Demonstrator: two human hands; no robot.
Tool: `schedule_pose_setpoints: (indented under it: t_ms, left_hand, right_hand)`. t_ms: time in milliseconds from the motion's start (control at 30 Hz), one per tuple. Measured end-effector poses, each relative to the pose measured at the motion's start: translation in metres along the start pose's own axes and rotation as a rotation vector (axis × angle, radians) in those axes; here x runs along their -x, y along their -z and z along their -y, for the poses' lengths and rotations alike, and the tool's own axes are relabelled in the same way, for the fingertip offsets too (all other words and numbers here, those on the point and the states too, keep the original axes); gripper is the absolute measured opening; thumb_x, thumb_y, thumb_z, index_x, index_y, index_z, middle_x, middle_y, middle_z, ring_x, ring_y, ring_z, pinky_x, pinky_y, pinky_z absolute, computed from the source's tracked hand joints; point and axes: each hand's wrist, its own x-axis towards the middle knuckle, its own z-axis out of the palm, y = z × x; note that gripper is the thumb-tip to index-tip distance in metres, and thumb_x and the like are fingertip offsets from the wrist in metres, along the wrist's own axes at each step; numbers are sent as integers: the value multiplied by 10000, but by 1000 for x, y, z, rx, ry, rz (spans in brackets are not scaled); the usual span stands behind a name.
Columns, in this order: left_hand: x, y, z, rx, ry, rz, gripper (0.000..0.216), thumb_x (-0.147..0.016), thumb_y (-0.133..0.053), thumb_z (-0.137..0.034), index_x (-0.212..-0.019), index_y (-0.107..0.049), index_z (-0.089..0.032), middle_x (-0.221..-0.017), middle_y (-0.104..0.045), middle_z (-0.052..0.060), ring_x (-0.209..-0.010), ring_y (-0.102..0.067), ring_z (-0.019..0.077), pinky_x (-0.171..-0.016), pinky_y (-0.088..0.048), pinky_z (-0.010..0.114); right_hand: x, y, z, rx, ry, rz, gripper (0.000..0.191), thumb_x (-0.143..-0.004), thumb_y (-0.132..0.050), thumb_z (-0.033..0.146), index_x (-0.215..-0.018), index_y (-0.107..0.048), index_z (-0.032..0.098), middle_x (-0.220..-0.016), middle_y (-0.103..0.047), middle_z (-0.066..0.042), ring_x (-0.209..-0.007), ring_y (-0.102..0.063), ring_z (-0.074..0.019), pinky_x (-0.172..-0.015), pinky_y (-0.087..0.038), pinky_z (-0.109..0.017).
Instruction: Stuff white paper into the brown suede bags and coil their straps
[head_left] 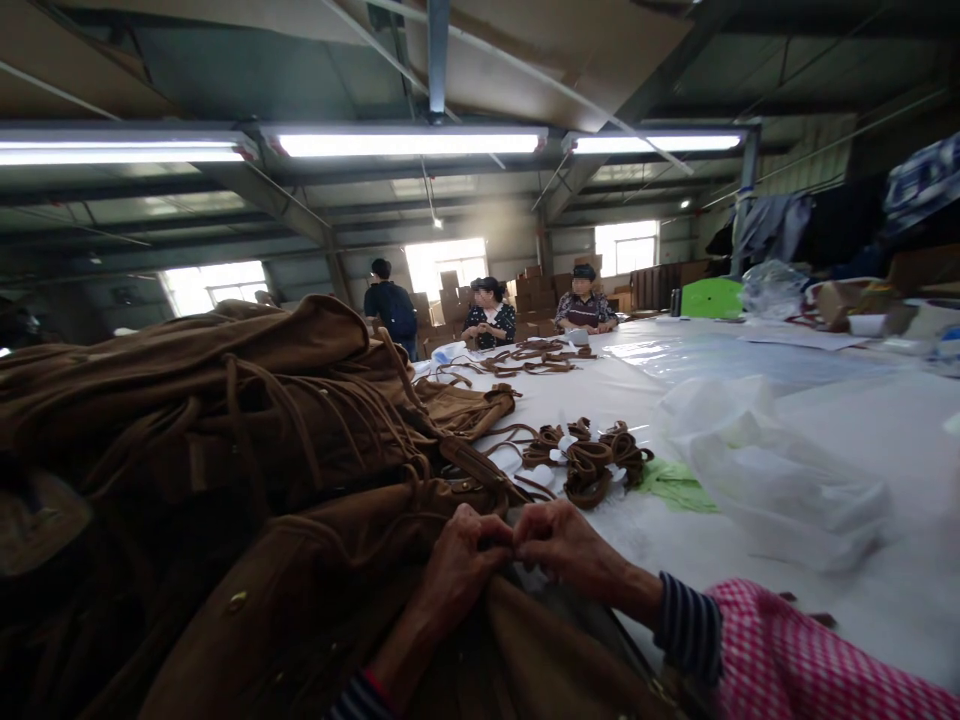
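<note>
Left hand (pixel 466 560) and right hand (pixel 570 548) pinch over brown fabric (pixel 322 575), grip's contents hidden; fine fingerwork seemingly needs steadiness next.

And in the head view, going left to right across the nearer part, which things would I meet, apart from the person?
Heap of brown fabric, coiled bundle of brown straps, crumpled light-green cloth, crumpled translucent white plastic sheet.

The heaped soft fabric bags (pixel 202 345) are brown, one small round metal stud (pixel 238 601) on them gold, and the bundled narrow straps (pixel 589 455) match that brown on the broad white counter (pixel 622 395). The crumpled thin cloth (pixel 679 485) is pale green, the flat upright panel (pixel 709 298) bright lime. The loose fabric sleeve (pixel 810 650) is pink-and-white checked, its knit cuff (pixel 688 627) dark-and-grey striped.
</note>
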Motion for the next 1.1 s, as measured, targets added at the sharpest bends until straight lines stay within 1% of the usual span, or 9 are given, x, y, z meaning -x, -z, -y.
schedule_pose_setpoints:
  t_ms: [133,233,300,433,600,733,833,967,1100]
  left_hand:
    - [1,1,2,5,-25,18,128,-810,-711,-305,-867,-816,-257,-921,-614,28,-967,-565,221,-858,-411,323]
    - [2,2,1,-13,-65,44,114,-822,-698,-258,-855,-807,-248,-872,-645,23,-995,-543,231,-875,-392,330]
    - [3,3,-2,-40,-73,66,105,-816,-693,-218,-846,-792,-237,-883,-660,23,-1014,-529,232,-878,-382,332]
    - [5,4,-7,-113,-71,94,87,-817,-690,-187,-845,-762,-227,-939,-661,21,-1024,-520,225,-866,-363,344]
    - [2,4,-5,-109,-112,122,104,-833,-702,-194,-784,-774,-250,-893,-673,7,-1027,-505,226,-867,-357,345]
    - [-1,3,-1,-138,-153,163,155,-866,-693,-225,-745,-781,-268,-824,-663,-2,-981,-497,219,-852,-354,344]
    - [-3,2,4,-132,-180,146,161,-880,-681,-241,-754,-779,-264,-819,-667,0,-953,-503,215,-822,-359,340]
    - [-7,0,11,-79,-209,133,140,-881,-681,-305,-817,-798,-262,-831,-682,23,-953,-521,229,-815,-382,340]
    - [-7,0,13,-9,-186,114,175,-872,-672,-354,-826,-801,-246,-856,-679,43,-952,-539,239,-833,-398,347]
  right_hand:
    - [1,-2,-3,-25,12,-6,66,-684,-696,208,-713,-669,155,-558,-602,38,-422,-467,-84,-392,-365,-185]
    - [3,-2,-3,11,16,-12,76,-699,-713,219,-724,-681,154,-544,-569,49,-425,-448,-80,-393,-348,-183]
    - [5,-1,-3,55,37,-6,54,-702,-708,200,-722,-686,155,-551,-553,50,-456,-453,-80,-416,-337,-180]
    - [4,1,-6,92,71,37,37,-700,-715,173,-712,-684,156,-625,-602,27,-547,-503,-93,-481,-362,-183]
    - [5,2,-4,80,21,37,15,-706,-695,171,-716,-689,161,-584,-579,45,-481,-459,-86,-450,-332,-194]
    - [7,1,2,148,105,2,60,-690,-693,108,-700,-719,162,-630,-611,41,-598,-515,-94,-564,-374,-194]
    - [8,5,5,192,154,17,80,-704,-696,100,-724,-732,168,-676,-647,36,-654,-547,-106,-605,-386,-205]
    - [16,30,13,332,186,-46,120,-763,-681,129,-843,-747,189,-758,-681,29,-694,-575,-122,-639,-404,-228]
    - [28,88,24,587,171,-232,77,-833,-644,184,-861,-716,193,-811,-689,3,-747,-595,-152,-702,-424,-264]
